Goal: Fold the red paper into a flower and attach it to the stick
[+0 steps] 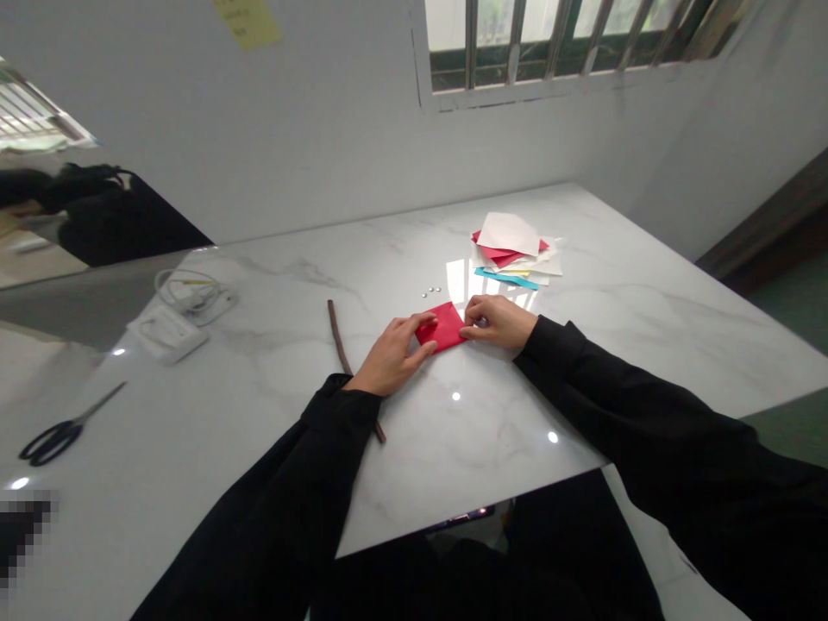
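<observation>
A small folded piece of red paper (446,326) lies flat on the marbled white table. My left hand (396,354) rests on its left side, thumb and fingers apart and touching the paper. At the right edge of the red paper, my right hand (497,323) is closed in a pinch on its lower right corner. Just beyond the paper sit 3 tiny shiny pieces (431,291), too small to name. A brown stick (337,338) lies to the left, partly hidden under my left wrist.
A pile of paper sheets (511,235) in white, red and blue lies at the back right. On the left are scissors (65,437), a white box (166,335) and a coiled white cable (187,295). The wall and barred window (556,43) border the table's back.
</observation>
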Tool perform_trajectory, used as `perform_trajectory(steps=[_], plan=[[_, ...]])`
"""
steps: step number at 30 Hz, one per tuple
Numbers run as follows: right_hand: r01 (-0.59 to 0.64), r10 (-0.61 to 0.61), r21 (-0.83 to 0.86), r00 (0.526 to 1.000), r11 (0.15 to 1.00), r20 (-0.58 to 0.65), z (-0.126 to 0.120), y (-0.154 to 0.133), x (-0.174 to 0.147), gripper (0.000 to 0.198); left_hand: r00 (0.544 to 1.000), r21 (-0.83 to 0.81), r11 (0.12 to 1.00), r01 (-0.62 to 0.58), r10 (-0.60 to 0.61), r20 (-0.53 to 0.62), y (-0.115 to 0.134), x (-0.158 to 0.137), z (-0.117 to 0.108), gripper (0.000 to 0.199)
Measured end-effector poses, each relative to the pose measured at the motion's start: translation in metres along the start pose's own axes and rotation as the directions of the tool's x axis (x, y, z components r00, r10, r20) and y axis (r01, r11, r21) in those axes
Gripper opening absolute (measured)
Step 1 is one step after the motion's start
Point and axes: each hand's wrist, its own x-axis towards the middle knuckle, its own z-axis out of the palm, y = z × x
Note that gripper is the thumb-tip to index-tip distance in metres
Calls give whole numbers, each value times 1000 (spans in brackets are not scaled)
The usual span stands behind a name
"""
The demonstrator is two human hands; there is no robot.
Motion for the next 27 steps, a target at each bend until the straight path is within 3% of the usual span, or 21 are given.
perform_trajectory(steps=[11, 27], plan=[[44, -43, -2, 998, 999, 49, 0, -2, 0, 26, 1000, 25, 999, 19, -19, -21, 3, 1, 3, 37], [-6, 6, -9, 1000, 1000, -23, 9, -8, 2, 27, 999, 35, 999, 12, -11, -45, 1, 1, 5, 39]])
